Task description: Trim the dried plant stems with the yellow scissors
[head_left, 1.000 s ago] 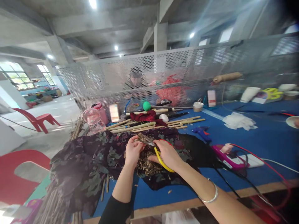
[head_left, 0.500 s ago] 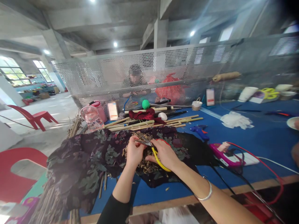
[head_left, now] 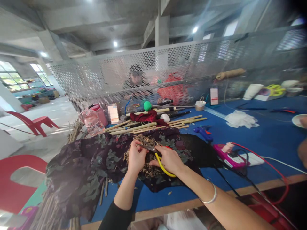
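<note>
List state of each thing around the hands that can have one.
Right hand: closed on scissors
Left hand: fingers pinched together by the blades; anything held unclear
Scissors: in use position, how far open unclear
Patterned cloth: spread, rumpled
Dried plant pile: loose heap on cloth
Glue gun: lying, not held
Power strip: plug inserted
Pale sticks: lying loose
Pink bottle: upright

1 head-worn camera looks forward and down from the near side of the blue table, close behind and above the left hand and right hand, which sit just below mid-frame. Its wide view runs past the far perforated screen to the ceiling, taking in floor at far left.
</note>
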Action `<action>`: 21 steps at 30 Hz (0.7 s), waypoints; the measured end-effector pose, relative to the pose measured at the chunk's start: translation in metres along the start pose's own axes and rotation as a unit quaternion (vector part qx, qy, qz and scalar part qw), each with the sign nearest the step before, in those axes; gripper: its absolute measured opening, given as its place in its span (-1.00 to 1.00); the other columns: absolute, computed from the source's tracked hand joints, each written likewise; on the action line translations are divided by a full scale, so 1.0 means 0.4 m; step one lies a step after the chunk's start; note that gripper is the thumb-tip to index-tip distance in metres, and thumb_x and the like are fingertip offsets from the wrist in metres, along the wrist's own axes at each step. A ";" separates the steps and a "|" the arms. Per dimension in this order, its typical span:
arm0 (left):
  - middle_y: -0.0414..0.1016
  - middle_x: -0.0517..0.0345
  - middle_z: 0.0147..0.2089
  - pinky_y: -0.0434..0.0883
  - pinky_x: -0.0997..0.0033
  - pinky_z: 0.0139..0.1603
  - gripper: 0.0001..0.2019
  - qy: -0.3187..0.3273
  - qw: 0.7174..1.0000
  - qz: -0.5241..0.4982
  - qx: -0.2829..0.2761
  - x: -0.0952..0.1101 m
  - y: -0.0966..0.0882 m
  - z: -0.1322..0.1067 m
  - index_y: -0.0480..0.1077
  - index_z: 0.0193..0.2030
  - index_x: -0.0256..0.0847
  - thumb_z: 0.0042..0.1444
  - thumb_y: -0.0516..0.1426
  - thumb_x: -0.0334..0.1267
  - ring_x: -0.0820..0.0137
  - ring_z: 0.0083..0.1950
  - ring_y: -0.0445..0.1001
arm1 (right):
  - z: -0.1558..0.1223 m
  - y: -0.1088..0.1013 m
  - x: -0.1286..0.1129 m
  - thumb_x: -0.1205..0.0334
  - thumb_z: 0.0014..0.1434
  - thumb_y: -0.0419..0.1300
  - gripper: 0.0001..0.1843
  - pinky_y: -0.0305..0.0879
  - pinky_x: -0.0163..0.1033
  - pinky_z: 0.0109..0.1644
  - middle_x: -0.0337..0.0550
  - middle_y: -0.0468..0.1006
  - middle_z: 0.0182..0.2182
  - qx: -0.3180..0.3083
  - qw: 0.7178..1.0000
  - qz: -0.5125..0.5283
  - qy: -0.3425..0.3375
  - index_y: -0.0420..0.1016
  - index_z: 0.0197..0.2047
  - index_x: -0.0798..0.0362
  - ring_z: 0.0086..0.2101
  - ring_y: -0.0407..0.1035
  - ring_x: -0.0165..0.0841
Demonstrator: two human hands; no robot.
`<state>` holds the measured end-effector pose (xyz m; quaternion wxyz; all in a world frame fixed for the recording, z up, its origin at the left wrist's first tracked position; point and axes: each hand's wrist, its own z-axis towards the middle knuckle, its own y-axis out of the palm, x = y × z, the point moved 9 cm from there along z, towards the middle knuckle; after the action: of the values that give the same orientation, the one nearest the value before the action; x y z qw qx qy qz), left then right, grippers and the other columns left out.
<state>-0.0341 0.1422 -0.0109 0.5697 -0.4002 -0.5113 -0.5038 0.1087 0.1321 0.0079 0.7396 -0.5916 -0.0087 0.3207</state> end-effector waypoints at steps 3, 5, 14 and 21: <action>0.42 0.37 -0.53 0.36 0.49 -0.39 -0.71 -0.007 1.000 0.003 0.003 -0.007 -0.003 0.001 0.05 -0.28 -0.13 -0.09 0.11 -0.39 0.48 -0.50 0.45 | 0.000 0.003 0.001 -0.29 -0.09 0.18 -0.42 0.21 -0.26 -0.31 -0.09 0.52 -0.36 -0.001 1.000 -0.004 0.002 0.38 -0.16 -0.02 -0.29 0.44 -0.19; 0.42 0.37 -0.53 0.36 0.49 -0.39 -0.71 -0.010 1.000 -0.001 0.002 -0.010 -0.004 0.001 0.05 -0.28 -0.13 -0.10 0.11 -0.39 0.49 -0.50 0.44 | -0.001 0.005 0.002 -0.27 -0.05 0.16 -0.45 0.20 -0.27 -0.32 -0.09 0.53 -0.35 -0.005 1.000 -0.010 0.006 0.38 -0.15 -0.02 -0.29 0.44 -0.19; 0.38 0.42 -0.61 0.31 0.52 -0.41 -0.69 -0.032 0.999 0.008 0.010 -0.011 -0.009 -0.002 0.05 -0.27 -0.14 -0.10 0.12 -0.40 0.47 -0.52 0.45 | -0.005 0.006 0.008 -0.19 0.05 0.11 -0.55 0.19 -0.28 -0.33 -0.08 0.58 -0.35 -0.030 0.999 -0.003 0.020 0.41 -0.13 -0.06 -0.29 0.47 -0.19; 0.35 0.42 -0.64 0.31 0.53 -0.41 -0.62 -0.046 0.999 0.002 0.010 -0.011 -0.012 -0.007 0.10 -0.14 -0.20 -0.10 0.15 -0.38 0.48 -0.53 0.44 | -0.002 0.008 0.011 -0.15 0.11 0.05 -0.61 0.13 -0.33 -0.41 -0.12 0.59 -0.41 -0.066 0.997 -0.002 0.037 0.42 -0.16 -0.06 -0.34 0.49 -0.21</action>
<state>-0.0382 0.1395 -0.0159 0.5501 -0.4185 -0.5412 -0.4789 0.1109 0.1337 0.0033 0.6996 -0.6507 -0.0035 0.2954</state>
